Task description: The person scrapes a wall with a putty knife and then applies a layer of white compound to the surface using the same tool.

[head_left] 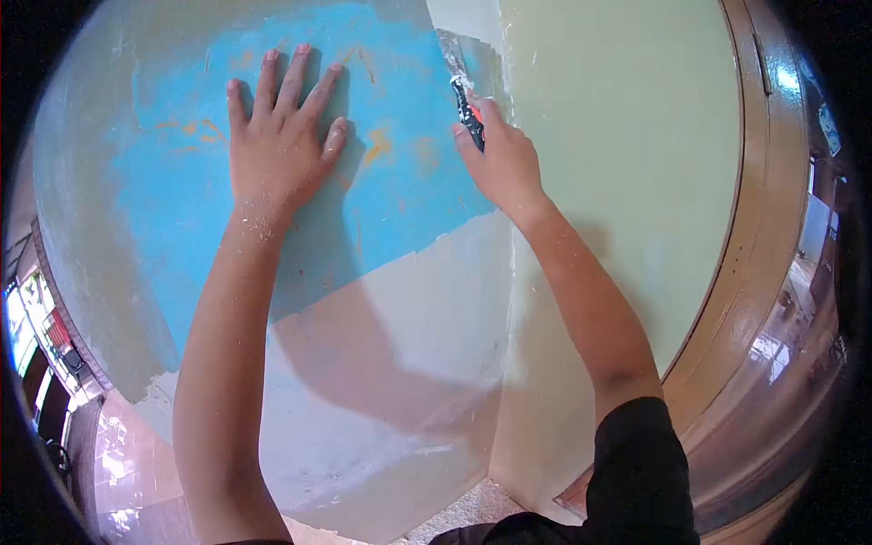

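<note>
My left hand (280, 145) lies flat with spread fingers against the wall's blue painted area (409, 191), which has orange-brown stains. Small pale flakes stick to that wrist. In my right hand (507, 168) is a putty knife (467, 111), its black and red handle smeared with white and its blade pointing up. The blade meets the wall close to the inside corner, at the upper right edge of the blue area. Beneath the blue lies a bare whitish section of wall (400, 454), with a fairly sharp line between the two.
A pale green wall (627, 154) adjoins at the right, past the corner. Beyond it runs a brown wooden frame (718, 300). Pale debris lies on the floor (468, 509) below the corner. Bright openings show at the far left.
</note>
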{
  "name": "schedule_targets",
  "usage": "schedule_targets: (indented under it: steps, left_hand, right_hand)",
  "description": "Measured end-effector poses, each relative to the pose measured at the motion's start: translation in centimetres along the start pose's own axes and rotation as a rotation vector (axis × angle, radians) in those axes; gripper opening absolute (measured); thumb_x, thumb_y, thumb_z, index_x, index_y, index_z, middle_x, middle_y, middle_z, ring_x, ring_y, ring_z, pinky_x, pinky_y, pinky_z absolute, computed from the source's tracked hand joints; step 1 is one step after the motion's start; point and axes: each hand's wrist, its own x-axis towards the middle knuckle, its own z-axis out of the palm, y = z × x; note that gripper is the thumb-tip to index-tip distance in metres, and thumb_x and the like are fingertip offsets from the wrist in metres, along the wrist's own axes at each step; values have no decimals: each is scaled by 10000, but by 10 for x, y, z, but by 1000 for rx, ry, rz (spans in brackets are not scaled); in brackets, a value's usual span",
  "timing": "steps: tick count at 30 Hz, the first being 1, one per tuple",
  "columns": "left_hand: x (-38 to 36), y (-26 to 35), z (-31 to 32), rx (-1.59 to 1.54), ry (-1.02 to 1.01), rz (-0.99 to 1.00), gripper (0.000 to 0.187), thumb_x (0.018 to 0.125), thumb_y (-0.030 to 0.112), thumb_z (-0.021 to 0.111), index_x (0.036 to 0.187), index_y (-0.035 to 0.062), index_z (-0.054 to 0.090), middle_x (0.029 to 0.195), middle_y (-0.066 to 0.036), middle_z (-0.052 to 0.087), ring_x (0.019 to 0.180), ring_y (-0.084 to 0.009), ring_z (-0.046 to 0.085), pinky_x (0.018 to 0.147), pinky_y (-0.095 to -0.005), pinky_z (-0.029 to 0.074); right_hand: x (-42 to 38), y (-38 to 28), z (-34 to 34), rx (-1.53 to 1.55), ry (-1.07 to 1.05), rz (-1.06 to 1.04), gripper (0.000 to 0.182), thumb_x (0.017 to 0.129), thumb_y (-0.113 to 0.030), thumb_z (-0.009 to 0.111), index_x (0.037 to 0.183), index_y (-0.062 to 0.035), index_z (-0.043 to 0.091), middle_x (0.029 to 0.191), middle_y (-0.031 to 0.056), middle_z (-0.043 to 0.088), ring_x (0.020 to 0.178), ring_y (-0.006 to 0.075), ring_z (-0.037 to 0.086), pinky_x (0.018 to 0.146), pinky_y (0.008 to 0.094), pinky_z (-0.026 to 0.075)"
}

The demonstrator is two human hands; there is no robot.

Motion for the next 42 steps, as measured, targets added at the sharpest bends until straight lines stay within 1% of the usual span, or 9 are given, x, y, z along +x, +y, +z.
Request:
schedule_targets:
  steps: [2,4,8,13,15,21,24,33,42]
  left_hand:
    - [3,3,-2,-3,1,0,630,994,498,509,1585,381,323,1684,24,246,1564,-262,181,1241,-614,146]
    - [2,-1,0,-2,4,-8,631,993,499,512,1583,379,326,1683,24,249,1562,-263,185,1240,-613,148]
    - [3,1,-1,-1,12,-7,630,994,500,517,1582,378,327,1682,27,251,1560,-264,192,1242,-612,147]
    - [3,1,0,-3,4,-7,624,997,486,523,1581,377,329,1680,29,253,1559,-264,195,1243,-613,146]
    - [2,2,1,10,-3,-9,623,995,483,526,1578,380,334,1680,26,255,1558,-265,198,1242,-612,149]
    - [3,-1,6,-50,81,11,585,996,476,484,1556,348,378,1665,11,287,1551,-265,213,1234,-619,160]
    - [4,2,3,4,16,-3,620,996,487,514,1578,376,334,1680,19,258,1559,-264,195,1242,-611,154]
    - [1,2,19,2,44,4,618,992,500,519,1573,378,348,1671,14,285,1555,-262,213,1240,-611,153]
    - [-2,-7,26,0,27,-8,614,989,488,524,1570,385,353,1674,22,274,1555,-261,212,1243,-608,150]
  right_hand:
    - [-2,-6,-2,-29,-29,36,451,1004,-373,573,1352,-94,501,962,203,722,854,423,699,747,520,545]
    - [-2,-2,0,-55,30,-59,447,1006,-374,571,1360,-110,495,937,192,723,848,418,701,742,521,541]
    - [3,0,-5,-94,-29,62,454,1005,-420,562,1375,-165,492,919,187,723,845,417,703,747,524,540]
    - [-2,9,-1,-118,-47,63,467,1007,-443,552,1389,-183,485,919,202,719,849,426,701,748,528,539]
    - [7,9,-5,-43,-77,166,474,1010,-449,545,1401,-190,479,920,202,721,861,425,701,760,526,543]
    - [-2,29,2,-69,-52,147,494,1009,-449,548,1428,-198,468,958,188,726,906,419,704,789,505,544]
    - [12,40,4,-12,2,129,503,1006,-454,552,1432,-199,470,974,192,723,909,424,702,796,499,542]
    - [13,46,13,80,-42,232,489,1014,-426,552,1432,-183,473,976,210,717,951,424,691,835,502,525]
    - [13,53,19,37,-10,248,479,1017,-410,550,1428,-176,474,947,221,714,918,432,692,824,507,524]
